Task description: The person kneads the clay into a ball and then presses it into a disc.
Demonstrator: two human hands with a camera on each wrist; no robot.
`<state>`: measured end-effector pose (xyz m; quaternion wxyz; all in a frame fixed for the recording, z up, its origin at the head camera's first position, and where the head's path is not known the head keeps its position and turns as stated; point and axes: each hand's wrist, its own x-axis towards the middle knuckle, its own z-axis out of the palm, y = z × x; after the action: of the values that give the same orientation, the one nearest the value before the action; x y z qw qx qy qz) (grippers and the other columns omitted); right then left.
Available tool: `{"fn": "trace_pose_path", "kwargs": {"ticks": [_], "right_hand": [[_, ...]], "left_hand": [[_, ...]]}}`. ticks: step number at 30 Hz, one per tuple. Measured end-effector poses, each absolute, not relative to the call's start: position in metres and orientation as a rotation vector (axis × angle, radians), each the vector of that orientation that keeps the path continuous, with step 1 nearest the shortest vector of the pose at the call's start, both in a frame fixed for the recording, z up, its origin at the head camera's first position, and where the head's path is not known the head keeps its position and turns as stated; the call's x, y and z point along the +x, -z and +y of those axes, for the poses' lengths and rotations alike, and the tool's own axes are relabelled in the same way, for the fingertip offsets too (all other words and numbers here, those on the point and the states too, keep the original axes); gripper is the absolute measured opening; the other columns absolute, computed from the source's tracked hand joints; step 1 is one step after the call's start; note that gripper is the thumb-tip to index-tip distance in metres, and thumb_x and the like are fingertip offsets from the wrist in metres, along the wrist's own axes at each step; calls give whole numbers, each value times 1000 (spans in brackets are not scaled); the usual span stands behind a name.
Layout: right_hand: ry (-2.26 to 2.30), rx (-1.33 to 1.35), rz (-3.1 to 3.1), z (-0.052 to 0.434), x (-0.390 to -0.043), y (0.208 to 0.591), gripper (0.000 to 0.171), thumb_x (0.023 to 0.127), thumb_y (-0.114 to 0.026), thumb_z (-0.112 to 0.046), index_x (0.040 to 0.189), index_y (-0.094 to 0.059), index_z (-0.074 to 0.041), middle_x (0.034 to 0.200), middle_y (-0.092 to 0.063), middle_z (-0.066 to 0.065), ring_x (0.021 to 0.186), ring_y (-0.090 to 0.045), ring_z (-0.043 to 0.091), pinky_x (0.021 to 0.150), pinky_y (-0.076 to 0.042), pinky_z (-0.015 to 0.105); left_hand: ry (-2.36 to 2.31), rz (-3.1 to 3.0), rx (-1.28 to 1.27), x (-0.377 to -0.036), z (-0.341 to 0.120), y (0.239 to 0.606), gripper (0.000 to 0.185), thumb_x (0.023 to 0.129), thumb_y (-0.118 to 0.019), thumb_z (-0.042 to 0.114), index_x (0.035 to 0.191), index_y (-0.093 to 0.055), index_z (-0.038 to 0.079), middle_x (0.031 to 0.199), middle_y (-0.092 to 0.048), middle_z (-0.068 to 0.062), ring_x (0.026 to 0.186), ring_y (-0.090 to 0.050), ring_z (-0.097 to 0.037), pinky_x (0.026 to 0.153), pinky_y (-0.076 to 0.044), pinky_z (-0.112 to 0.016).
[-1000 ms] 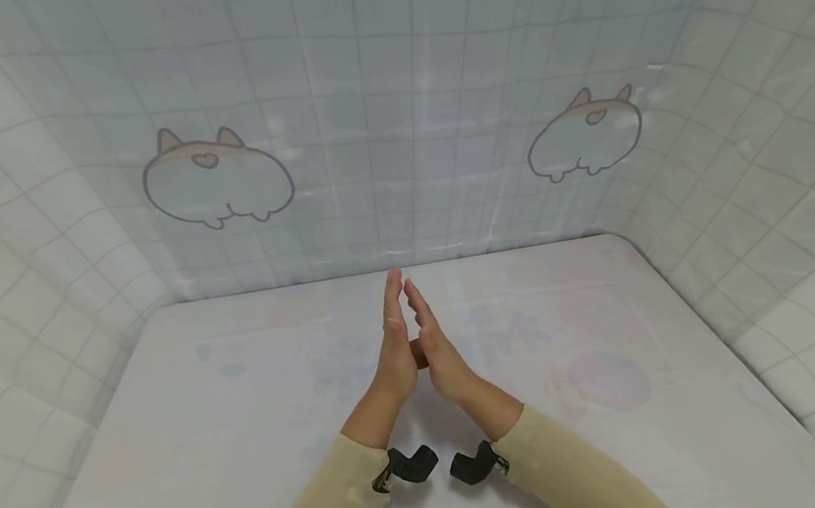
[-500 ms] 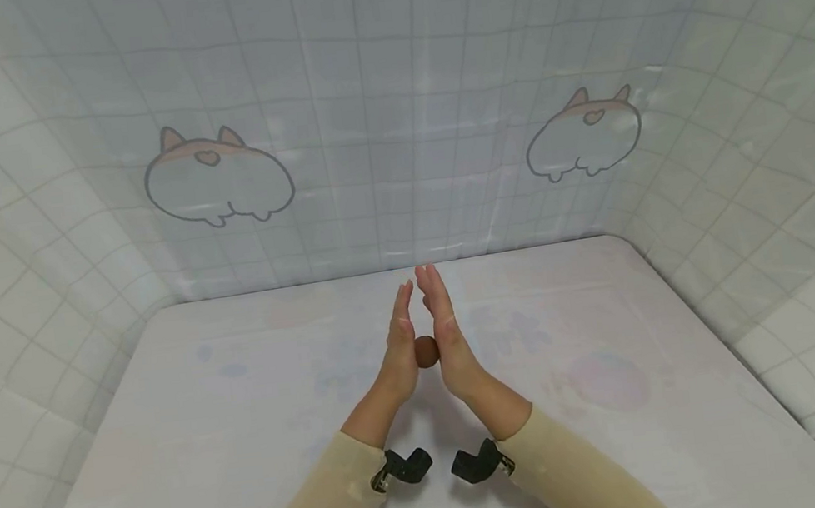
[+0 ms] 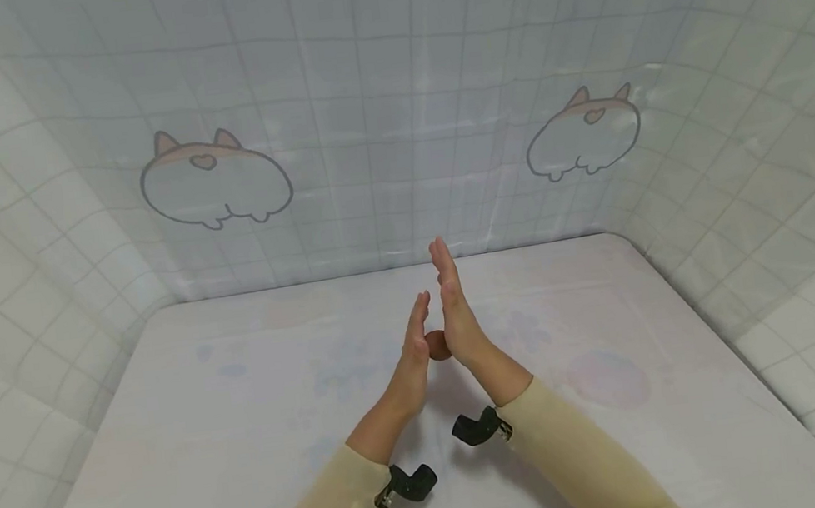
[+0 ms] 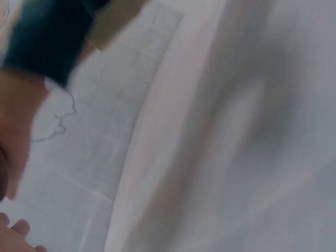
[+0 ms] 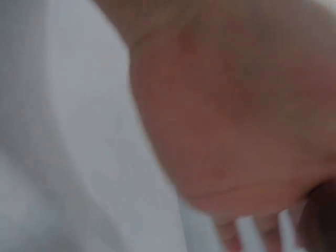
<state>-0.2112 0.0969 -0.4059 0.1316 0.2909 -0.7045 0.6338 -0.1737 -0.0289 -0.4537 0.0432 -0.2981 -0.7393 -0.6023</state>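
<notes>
A small brown ball [image 3: 437,346] is pressed between my two flat palms above the white table [image 3: 247,440]. My left hand [image 3: 415,339] stands upright with straight fingers on the ball's left. On the other side my right hand [image 3: 453,307], also with straight fingers, reaches further forward than the left. Only a sliver of the ball shows between the heels of the hands. In the right wrist view a blurred palm [image 5: 231,105] fills the frame. The left wrist view is blurred and shows the table [image 4: 236,157] and the wall.
A tiled white curtain wall surrounds the table on three sides, with cartoon animal prints at the left [image 3: 215,178] and right [image 3: 582,133]. Black camera mounts sit on both wrists [image 3: 406,483] [image 3: 480,428]. Faint pastel prints mark the tabletop.
My right hand has slid forward and my left hand back, palms still pressed on the brown ball between them.
</notes>
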Motion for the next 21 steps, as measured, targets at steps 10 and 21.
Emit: {"fn": "trace_pose_path", "kwargs": {"ticks": [10, 21], "right_hand": [[-1963, 860, -2158, 95, -223, 429, 95, 93, -21, -81, 162, 5, -21, 168, 1, 1, 153, -4, 24, 117, -7, 62], [-1978, 951, -2204, 79, -209, 445, 89, 94, -17, -80, 161, 7, -28, 168, -1, 0, 152, -7, 29, 112, -10, 71]], "left_hand": [[2031, -2048, -1003, -172, -31, 438, 96, 91, -6, 82, 162, 2, 17, 168, 3, -4, 152, -4, -36, 115, -3, -66], [1948, -2021, -827, -187, -37, 424, 97, 91, -7, 81, 162, 3, 16, 168, 5, -4, 153, 7, -24, 112, 3, -69]]}}
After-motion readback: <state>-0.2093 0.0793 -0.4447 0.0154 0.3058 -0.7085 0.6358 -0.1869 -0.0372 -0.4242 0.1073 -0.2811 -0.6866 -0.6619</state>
